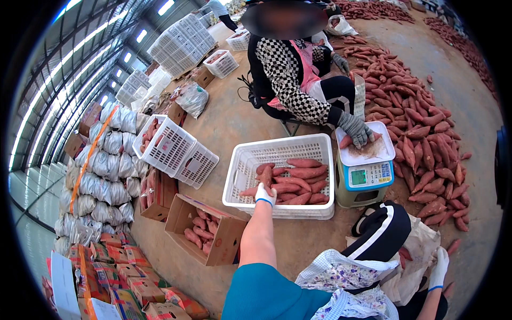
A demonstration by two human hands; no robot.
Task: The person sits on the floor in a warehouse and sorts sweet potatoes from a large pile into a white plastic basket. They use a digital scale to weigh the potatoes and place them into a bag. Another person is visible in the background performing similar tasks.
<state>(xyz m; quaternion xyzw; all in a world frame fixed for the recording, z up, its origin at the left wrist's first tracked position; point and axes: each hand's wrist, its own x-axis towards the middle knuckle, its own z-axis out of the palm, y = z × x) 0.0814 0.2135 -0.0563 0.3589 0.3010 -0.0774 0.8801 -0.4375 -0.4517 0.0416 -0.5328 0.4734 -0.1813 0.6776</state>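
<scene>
My left hand point(266, 195) grips a sweet potato point(265, 176) among others in a white crate point(242, 161); for my right hand point(439, 269), I can't tell.

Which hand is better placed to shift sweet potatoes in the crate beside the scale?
Likely the left hand: it's at a sweet potato in that crate. The right hand is away, by the sack.

The near edge of the white crate point(306, 212) was partly hidden by the left forearm point(259, 240), and the grip of the left hand point(265, 195) on one sweet potato point(266, 175) could not be fully made out. Whether anything was held by the right hand point(439, 268) could not be told. At the left edge of the scale pan point(382, 153), another sweet potato point(345, 142) was partly covered by a co-worker's gray-gloved hand point(354, 128); the co-worker's head point(282, 18) was blurred.
</scene>
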